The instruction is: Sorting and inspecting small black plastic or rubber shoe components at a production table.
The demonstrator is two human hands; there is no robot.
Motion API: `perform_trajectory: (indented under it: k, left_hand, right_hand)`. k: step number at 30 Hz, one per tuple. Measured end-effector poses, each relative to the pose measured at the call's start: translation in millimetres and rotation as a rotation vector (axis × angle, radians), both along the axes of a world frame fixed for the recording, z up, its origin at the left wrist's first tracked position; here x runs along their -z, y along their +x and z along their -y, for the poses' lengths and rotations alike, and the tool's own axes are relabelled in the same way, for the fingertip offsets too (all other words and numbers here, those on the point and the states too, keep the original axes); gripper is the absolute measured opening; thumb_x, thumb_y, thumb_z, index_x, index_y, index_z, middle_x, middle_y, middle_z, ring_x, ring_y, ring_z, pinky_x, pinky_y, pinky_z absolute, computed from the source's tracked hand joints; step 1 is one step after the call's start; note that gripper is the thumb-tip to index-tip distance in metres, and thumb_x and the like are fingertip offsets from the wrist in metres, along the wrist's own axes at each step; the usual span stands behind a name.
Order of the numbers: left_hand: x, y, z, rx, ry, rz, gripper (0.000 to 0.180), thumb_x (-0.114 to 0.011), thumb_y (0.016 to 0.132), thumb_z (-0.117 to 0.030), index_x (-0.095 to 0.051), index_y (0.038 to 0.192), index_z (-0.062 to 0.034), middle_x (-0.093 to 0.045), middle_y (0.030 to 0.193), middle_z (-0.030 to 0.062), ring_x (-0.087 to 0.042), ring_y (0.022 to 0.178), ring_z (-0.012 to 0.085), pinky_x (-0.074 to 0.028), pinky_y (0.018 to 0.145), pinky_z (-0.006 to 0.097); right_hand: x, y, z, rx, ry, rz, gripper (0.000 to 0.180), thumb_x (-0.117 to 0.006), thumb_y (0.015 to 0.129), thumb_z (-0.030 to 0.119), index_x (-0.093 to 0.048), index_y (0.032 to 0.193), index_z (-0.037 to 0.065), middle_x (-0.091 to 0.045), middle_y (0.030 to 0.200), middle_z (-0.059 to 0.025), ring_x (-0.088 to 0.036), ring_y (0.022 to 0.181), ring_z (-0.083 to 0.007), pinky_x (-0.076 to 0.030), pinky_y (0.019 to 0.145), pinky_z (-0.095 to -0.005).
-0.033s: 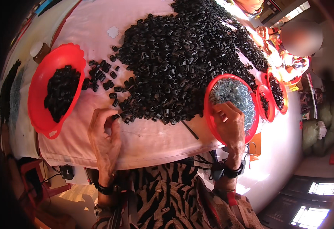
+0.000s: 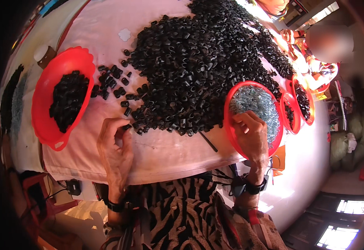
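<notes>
My left hand (image 2: 116, 143) is closed in a pinch near the front left of the table, with a small black plastic cap (image 2: 126, 126) between thumb and forefinger. Just beyond it spreads a large heap of similar black caps (image 2: 186, 71). My right hand (image 2: 250, 133) rests over the near side of a red bowl (image 2: 227, 121) filled with small shiny metal pieces (image 2: 255, 102). Its fingers are curled together, and whatever they may hold is too small or hidden to make out. A thin black stick (image 2: 208, 142) lies between the hands at the heap's near edge.
A larger red basin (image 2: 42, 104) with black caps (image 2: 68, 100) stands at the left, several loose caps (image 2: 111, 79) beside it. Two more red bowls (image 2: 289, 111) sit on the right. Another person (image 2: 315, 68) is at the far right. The table's cloth edge (image 2: 182, 177) runs close before me.
</notes>
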State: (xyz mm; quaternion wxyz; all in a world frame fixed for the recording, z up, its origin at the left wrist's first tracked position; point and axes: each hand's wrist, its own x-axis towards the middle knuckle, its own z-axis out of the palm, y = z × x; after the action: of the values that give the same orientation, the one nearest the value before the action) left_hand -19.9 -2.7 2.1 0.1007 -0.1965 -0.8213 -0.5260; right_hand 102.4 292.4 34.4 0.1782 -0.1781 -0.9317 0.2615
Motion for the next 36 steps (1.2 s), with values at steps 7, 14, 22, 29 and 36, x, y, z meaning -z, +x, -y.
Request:
perform_trajectory:
  k: [7,14,22,29,36]
  left_hand:
    - [14,2,0,0.157,0.559,0.337,0.018,-0.061,0.087,0.011,-0.06,0.102,0.0015,-0.063,0.106,0.0101,-0.067,0.092,0.0168,-0.055,0.085,0.028]
    - [-3,8,8,0.22,0.78,0.638,0.016,-0.063,0.092,0.001,-0.062,0.108,0.0006,-0.068,0.1,0.0106,-0.067,0.087,0.0181,-0.054,0.079,0.029]
    - [1,10,8,0.307,0.892,0.672,0.02,-0.063,0.092,0.001,-0.064,0.112,0.0026,-0.069,0.101,0.0111,-0.067,0.088,0.0177,-0.053,0.079,0.029]
    - [-2,10,12,0.378,0.843,0.735,0.016,-0.068,0.089,0.002,-0.067,0.105,-0.0001,-0.069,0.092,0.008,-0.067,0.085,0.0149,-0.053,0.079,0.029]
    - [-5,21,-1,0.428,0.839,0.811,0.014,-0.068,0.087,0.002,-0.066,0.101,0.0017,-0.068,0.095,0.0113,-0.068,0.08,0.0193,-0.055,0.07,0.031]
  right_hand:
    - [-7,0,-4,0.019,-0.105,0.047,0.017,-0.064,0.078,-0.008,-0.07,0.093,-0.001,-0.068,0.083,-0.0096,-0.065,0.068,-0.0192,-0.052,0.063,-0.0316]
    - [2,7,-6,0.029,-0.274,0.007,0.015,-0.064,0.081,-0.006,-0.071,0.094,-0.004,-0.07,0.086,-0.0088,-0.065,0.075,-0.0127,-0.052,0.068,-0.0272]
    - [-9,10,2,0.018,-0.392,0.013,0.014,-0.067,0.083,-0.005,-0.07,0.096,-0.007,-0.071,0.091,-0.0098,-0.068,0.083,-0.0144,-0.054,0.077,-0.0267]
    - [-14,6,30,0.061,-0.252,-0.164,0.009,-0.068,0.079,-0.007,-0.068,0.088,-0.006,-0.07,0.093,-0.0115,-0.069,0.079,-0.0164,-0.056,0.071,-0.0289]
    - [-3,-21,109,-0.26,-0.978,-0.341,0.021,-0.064,0.077,-0.016,-0.068,0.095,-0.005,-0.068,0.102,-0.017,-0.069,0.091,-0.0217,-0.059,0.08,-0.031]
